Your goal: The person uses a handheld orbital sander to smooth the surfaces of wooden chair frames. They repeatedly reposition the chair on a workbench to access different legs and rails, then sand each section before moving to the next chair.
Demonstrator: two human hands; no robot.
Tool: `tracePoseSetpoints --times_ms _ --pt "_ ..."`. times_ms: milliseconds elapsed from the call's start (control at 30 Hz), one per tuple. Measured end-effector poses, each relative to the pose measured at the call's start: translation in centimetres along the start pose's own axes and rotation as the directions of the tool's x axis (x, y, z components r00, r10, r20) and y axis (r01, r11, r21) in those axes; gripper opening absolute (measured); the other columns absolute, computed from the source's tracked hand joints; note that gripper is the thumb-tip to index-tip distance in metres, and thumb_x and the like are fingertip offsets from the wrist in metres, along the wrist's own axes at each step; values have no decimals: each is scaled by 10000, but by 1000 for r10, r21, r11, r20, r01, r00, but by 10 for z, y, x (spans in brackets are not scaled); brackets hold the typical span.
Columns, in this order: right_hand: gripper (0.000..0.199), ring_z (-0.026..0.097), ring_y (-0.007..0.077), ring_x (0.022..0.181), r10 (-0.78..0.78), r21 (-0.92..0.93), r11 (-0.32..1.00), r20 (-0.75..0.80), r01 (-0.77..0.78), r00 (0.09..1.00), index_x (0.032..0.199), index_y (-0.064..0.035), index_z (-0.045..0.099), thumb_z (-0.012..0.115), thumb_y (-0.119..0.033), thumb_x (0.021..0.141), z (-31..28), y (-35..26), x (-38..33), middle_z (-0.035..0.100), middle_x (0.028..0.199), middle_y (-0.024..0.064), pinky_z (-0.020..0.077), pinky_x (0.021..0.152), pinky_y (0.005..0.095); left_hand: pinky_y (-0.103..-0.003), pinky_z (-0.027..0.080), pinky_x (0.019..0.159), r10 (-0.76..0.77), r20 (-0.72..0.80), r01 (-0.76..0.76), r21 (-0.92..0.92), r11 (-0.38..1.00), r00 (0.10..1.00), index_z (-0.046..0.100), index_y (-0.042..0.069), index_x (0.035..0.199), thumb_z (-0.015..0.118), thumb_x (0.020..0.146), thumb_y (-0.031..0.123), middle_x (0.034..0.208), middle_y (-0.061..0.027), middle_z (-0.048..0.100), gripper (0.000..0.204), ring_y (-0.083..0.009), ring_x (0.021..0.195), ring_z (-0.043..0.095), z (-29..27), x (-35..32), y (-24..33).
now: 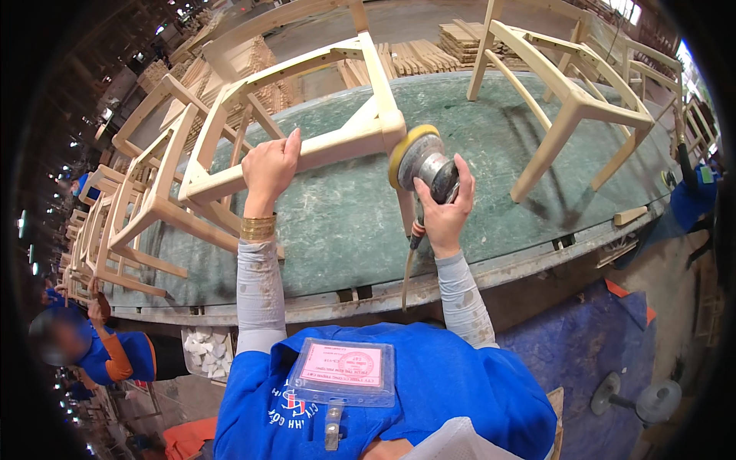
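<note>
My left hand (268, 175) is wrapped over the front rail of a pale wooden chair frame (337, 149), which has an open seat. In my right hand (447, 215) is a round orbital sander (434, 169) with a yellow pad edge and a dark body. The sander is tilted on its side, with its pad against the chair's right front corner, at the top of the leg. A hose (408, 276) hangs down from the tool. The chair stands on a worn green tabletop (330, 245).
Another chair frame (575, 107) stands to the right on the table. Several more chair frames (146, 203) line the left side. Stacked wood pieces (395, 61) lie beyond. Co-workers are at the left (126, 356) and right (694, 195). A bin of white pieces (207, 353) sits below the table edge.
</note>
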State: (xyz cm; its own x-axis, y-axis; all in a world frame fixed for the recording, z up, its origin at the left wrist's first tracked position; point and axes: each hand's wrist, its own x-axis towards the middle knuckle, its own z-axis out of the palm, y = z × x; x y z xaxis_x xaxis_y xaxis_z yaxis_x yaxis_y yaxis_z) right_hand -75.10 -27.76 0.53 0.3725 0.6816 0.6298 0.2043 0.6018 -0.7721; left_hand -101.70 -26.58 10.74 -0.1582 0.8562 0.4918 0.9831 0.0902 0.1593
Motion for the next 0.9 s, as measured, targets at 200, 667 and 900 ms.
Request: tracePoseSetpoints --times_ms 200,667,900 --pt "697 514 240 994 -20 92 996 53 15 998 1263 -92 508 813 -55 638 -1 -3 17 485 1095 104 445 865 353 -447 461 640 -43 28 43 20 999 999 678 80 691 399 923 470 687 -167 633 532 -376 690 614 -3 -2 5" --pt "785 558 395 1013 451 -787 617 336 -17 827 1354 -219 401 752 -127 658 -106 179 26 473 1161 192 490 851 446 -361 440 761 -141 31 114 -765 634 990 473 47 1027 693 763 224 939 -114 552 387 -262 863 542 118 -115 108" --pt "763 522 423 1081 703 -939 343 268 16 659 1360 -209 413 761 -251 682 -157 222 44 445 1245 237 451 911 477 -366 486 831 -351 327 462 -776 430 877 459 50 1260 761 736 411 1042 -154 634 704 -303 975 617 150 -85 173"
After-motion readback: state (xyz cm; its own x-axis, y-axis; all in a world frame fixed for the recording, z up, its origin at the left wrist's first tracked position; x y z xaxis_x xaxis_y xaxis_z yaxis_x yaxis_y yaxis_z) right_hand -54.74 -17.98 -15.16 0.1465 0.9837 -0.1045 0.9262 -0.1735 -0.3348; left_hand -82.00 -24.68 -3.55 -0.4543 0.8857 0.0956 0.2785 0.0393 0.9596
